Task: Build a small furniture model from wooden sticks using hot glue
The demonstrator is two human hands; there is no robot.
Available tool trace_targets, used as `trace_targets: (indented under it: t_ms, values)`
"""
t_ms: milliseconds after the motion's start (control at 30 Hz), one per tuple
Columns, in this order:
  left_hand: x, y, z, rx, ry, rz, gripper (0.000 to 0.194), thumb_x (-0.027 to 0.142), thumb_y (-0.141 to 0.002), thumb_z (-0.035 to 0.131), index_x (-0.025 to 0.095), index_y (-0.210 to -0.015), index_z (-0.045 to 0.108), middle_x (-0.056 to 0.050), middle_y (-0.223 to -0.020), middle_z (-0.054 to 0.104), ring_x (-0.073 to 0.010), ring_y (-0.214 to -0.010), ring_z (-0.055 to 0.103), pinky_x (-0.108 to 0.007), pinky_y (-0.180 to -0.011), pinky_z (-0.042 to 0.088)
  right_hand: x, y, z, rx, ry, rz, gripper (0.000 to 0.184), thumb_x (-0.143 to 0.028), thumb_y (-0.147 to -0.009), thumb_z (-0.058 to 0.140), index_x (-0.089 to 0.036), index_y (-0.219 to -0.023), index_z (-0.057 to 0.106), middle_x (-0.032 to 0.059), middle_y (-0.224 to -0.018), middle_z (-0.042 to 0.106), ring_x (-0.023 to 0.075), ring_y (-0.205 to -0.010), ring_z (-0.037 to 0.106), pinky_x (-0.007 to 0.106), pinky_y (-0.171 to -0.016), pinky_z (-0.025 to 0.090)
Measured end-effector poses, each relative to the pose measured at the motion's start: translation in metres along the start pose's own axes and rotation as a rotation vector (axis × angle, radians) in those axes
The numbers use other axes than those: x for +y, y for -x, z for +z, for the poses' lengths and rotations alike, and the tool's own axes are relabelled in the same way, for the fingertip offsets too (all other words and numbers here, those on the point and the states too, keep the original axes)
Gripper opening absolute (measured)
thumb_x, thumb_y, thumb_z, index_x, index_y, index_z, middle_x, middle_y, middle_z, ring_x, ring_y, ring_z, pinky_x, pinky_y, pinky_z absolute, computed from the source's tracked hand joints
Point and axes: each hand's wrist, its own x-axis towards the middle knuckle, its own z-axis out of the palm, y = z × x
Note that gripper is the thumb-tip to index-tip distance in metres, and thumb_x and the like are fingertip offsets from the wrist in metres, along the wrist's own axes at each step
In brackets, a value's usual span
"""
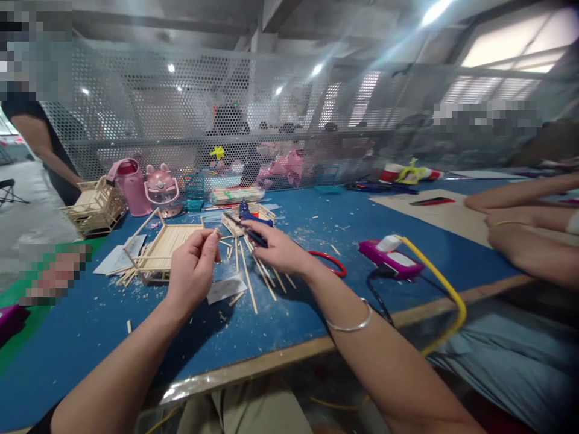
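Note:
My left hand [195, 265] is closed in a pinch, with a small pale piece [217, 231] at its fingertips, too small to make out well. My right hand [278, 247] grips a slim dark tool [256, 235], its narrow tip pointing up and left; I cannot tell its exact kind. Just left of my left hand stands a model bed frame [174, 241] built from thin wooden sticks. Loose wooden sticks [247, 277] fan out below my right hand. Between the hands lies a small white sheet [226, 288]. A small stick-built tray [233, 222] sits beyond the tool tip.
A finished-looking stick model [97, 208], a pink bottle [132, 187] and a pink jug [163, 191] line the back left. Right of me are a red ring [332, 263], a purple power strip [391, 259] with a yellow cable [446, 295], and another person's arms [520, 223].

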Motion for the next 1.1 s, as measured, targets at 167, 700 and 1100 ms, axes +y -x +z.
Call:
trace_targets:
  t_ms: [167,700,1100]
  values:
    - [-0.001,0.002,0.002,0.003,-0.001,-0.011,0.025,0.037,-0.084,0.043,0.016,-0.083,0.056,0.004,-0.053,0.050,-0.0082,-0.048,0.045,-0.020,-0.048,0.036,-0.004,0.010,0.001,-0.159,0.288,0.513,0.044,-0.038,-0.081,0.039,-0.016,-0.119,0.043,0.0135,-0.101,0.063,0.0248,-0.083,0.061,0.037,-0.071,0.045]
    - [-0.003,0.007,0.007,-0.185,-0.142,0.083,0.025,0.033,-0.084,0.041,0.015,-0.083,0.059,0.002,-0.054,0.053,-0.0099,-0.049,0.048,-0.019,-0.049,0.036,0.006,0.035,-0.001,-0.105,0.681,0.541,0.026,-0.024,-0.083,0.040,-0.014,-0.101,0.055,0.0156,-0.099,0.060,0.0248,-0.092,0.057,0.033,-0.075,0.041]
    - [-0.013,0.007,0.010,-0.222,-0.190,0.092,0.027,0.031,-0.086,0.039,0.016,-0.084,0.061,0.000,-0.062,0.059,-0.0111,-0.056,0.052,-0.020,-0.055,0.036,0.029,0.051,-0.031,-0.350,0.860,0.628,0.024,-0.021,-0.074,0.047,-0.017,-0.086,0.067,0.0165,-0.094,0.059,0.0289,-0.090,0.055,0.033,-0.066,0.041]
